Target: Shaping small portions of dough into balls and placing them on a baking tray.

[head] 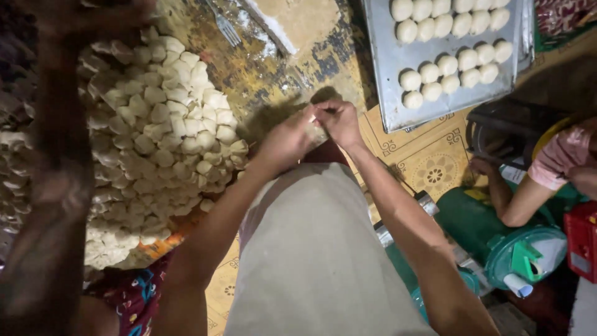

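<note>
Two hands shape a small piece of dough at the centre of a floured work surface.

From the dough heap (155, 137) at nine o'clock, the left hand (289, 138) and right hand (339, 121) close on a dough piece (318, 132), likely soft, light, best pinched gently; tray (385, 68) at one o'clock.

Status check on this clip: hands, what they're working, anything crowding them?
Left hand and right hand pinched together on a small dough piece. Dough-chunk heap left, tray of dough balls ahead. Nothing between.
</note>
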